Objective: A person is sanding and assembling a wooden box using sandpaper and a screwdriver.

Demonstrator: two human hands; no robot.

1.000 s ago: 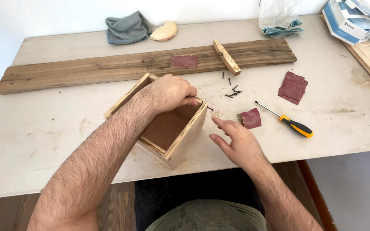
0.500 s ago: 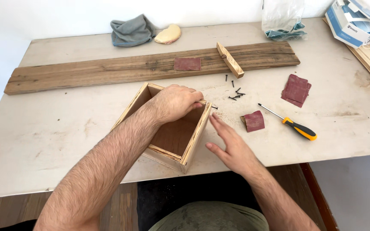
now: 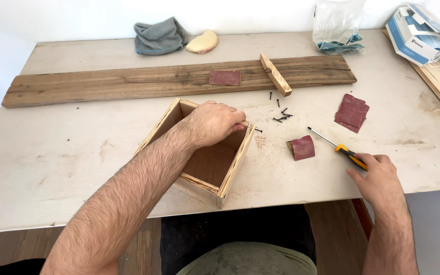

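Observation:
An open-topped wooden box (image 3: 230, 165) sits on the pale table (image 3: 67, 153) near its front edge. My left hand (image 3: 212, 122) rests over the box's far wall and grips it. A screw sticks out of the box's right corner (image 3: 258, 131). My right hand (image 3: 378, 175) lies at the table's front right, with its fingers closed around the yellow-and-black handle of a screwdriver (image 3: 334, 145) that lies on the table. The screwdriver's metal shaft points back and left.
Several loose black screws (image 3: 281, 113) lie behind the box. Red sandpaper pieces (image 3: 301, 147) (image 3: 351, 112) (image 3: 225, 77) are scattered. A long plank (image 3: 128, 84) with a small wood block (image 3: 276, 75) crosses the back. Grey cloth (image 3: 159, 35), plastic bag (image 3: 337, 25), carton (image 3: 416, 33).
My right hand moved from beside the box's right corner out to the right and took hold of the screwdriver's handle. My left hand stayed on the box.

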